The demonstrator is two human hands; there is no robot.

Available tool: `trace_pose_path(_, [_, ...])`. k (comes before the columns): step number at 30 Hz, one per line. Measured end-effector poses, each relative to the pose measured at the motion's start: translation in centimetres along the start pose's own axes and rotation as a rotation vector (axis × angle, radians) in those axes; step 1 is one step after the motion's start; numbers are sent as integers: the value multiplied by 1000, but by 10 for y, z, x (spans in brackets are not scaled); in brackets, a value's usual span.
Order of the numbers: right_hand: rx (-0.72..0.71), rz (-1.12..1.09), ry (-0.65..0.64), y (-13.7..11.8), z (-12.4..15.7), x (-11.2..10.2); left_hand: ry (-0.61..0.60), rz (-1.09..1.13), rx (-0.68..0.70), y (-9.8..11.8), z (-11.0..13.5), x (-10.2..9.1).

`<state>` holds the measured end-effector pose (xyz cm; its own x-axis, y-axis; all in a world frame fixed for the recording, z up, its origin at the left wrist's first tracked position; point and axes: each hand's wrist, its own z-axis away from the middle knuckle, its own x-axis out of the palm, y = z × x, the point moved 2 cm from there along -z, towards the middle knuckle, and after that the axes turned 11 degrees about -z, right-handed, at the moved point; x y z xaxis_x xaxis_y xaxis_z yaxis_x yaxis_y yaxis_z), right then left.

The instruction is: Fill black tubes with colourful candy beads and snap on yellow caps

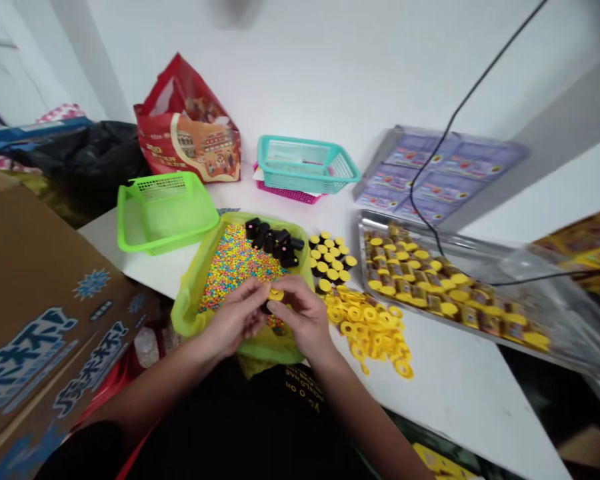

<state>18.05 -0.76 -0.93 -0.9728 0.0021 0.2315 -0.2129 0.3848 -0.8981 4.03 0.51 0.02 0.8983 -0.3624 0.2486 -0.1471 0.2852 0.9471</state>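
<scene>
Yellow ring (pixel 276 294) pinched between left hand (pixel 234 319) and right hand (pixel 303 315), held together just above the green tray (pixel 190 319) of coloured beads (pixel 235 267).

Right of the right hand (pixel 303 317), yellow rings (pixel 367 327) lie; ahead, speckled multicoloured beads (pixel 233 267) fill a lime-green tray (pixel 185 317) beside black caps (pixel 273 241).

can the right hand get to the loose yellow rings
Probably yes: the right hand sits just beside the loose yellow rings, with nothing in the way, though its fingers are pinching a yellow ring now.
</scene>
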Motion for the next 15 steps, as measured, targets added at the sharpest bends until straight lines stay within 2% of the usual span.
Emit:
trace_pose_path(4, [-141,141,-11,-4,3,6,29,52,4,0,4,0])
trace_pose_path(10, [-222,390,-62,-8,8,16,56,148,-72,-11,0,0])
trace_pose_path(13, [-238,454,-125,-14,7,14,14,107,-71,-11,-1,-4])
trace_pose_path(15, [-241,490,-115,-18,-3,1,-54,25,-44,-4,-1,-8])
